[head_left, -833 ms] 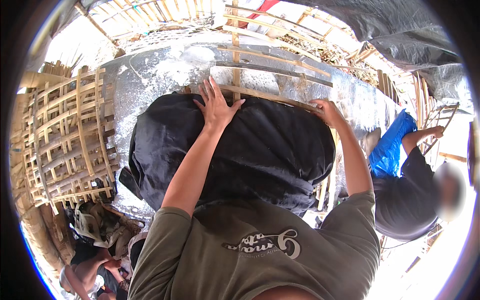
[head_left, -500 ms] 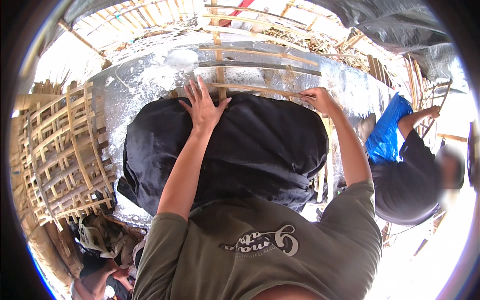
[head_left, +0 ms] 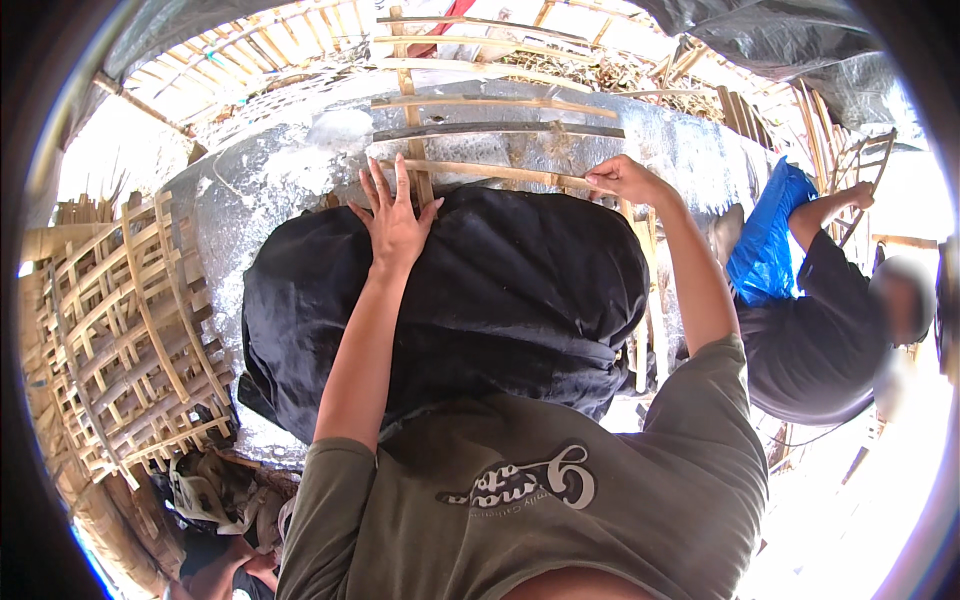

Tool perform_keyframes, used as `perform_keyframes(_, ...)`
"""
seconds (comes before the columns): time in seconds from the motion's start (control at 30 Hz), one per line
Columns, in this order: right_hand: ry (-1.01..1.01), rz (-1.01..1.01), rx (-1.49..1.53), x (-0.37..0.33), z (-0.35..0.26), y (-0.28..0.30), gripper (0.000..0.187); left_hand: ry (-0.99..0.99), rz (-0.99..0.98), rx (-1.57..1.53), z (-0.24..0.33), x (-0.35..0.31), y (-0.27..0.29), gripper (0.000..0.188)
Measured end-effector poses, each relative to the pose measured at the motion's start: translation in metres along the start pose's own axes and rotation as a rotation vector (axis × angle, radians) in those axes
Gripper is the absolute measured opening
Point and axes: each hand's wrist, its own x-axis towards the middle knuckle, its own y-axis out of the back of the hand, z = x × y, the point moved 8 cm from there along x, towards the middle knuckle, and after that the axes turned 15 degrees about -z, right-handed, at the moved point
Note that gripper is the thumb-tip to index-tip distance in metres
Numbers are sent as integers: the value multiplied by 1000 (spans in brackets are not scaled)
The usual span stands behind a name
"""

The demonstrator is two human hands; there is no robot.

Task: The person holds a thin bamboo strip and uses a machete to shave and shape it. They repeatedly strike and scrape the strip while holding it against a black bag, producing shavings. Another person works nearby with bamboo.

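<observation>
Left hand (head_left: 397, 228): arm outstretched, fingers spread wide, gripping nothing | Right hand (head_left: 632, 181): elbow bent, fingers pinched on wooden strip's right end | Wooden strip (head_left: 490, 172): upper centre of frame, crosswise

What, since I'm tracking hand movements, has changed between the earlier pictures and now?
Most of the scene has slid leftward in the picture, suggesting the head turned. Both hands moved left with it; relative to the black fabric, the right hand looks slightly higher. No new hold or release is visible. The left hand stays spread; the right still pinches the pale slat near its end.
</observation>
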Motion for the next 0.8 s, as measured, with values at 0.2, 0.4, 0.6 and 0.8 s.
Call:
perform_keyframes(0.2, 14, 70, 7, -17, -5, 0, 32, -54, 27, -246, -10, 7, 2, 101)
perform_keyframes(0.4, 91, 176, 117, -35, 10, 4, 38, 7, -14, -311, -17, 9, 0, 100)
perform_keyframes(0.6, 133, 273, 181, -59, 9, 11, 42, 72, -113, -217, -15, 13, -3, 96)
perform_keyframes(0.8, 177, 325, 224, -77, 0, 11, 44, 32, -56, -261, -11, 12, 3, 91)
